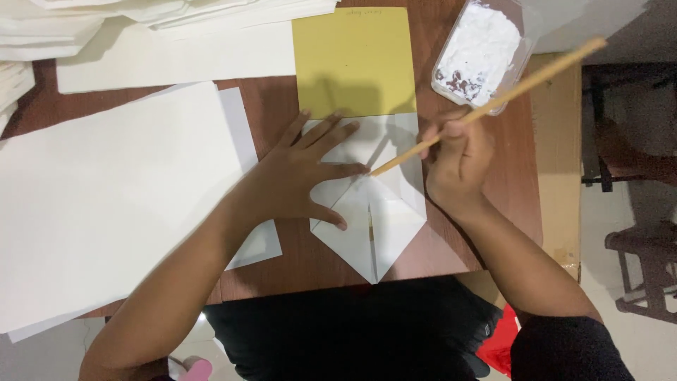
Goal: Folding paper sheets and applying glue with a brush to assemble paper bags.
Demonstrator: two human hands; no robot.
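Note:
My left hand lies flat with fingers spread on a folded white paper envelope that rests on the brown wooden table. In my right hand is a long thin wooden stick, gripped near its lower part. The stick's tip touches the middle of the envelope, close to my left index finger. The envelope's flaps are folded in toward the centre and its point faces me.
A yellow card lies just beyond the envelope. A clear plastic tub of white paste stands at the back right. Large white sheets cover the left, with paper stacks at the back. The table's right edge is near my right hand.

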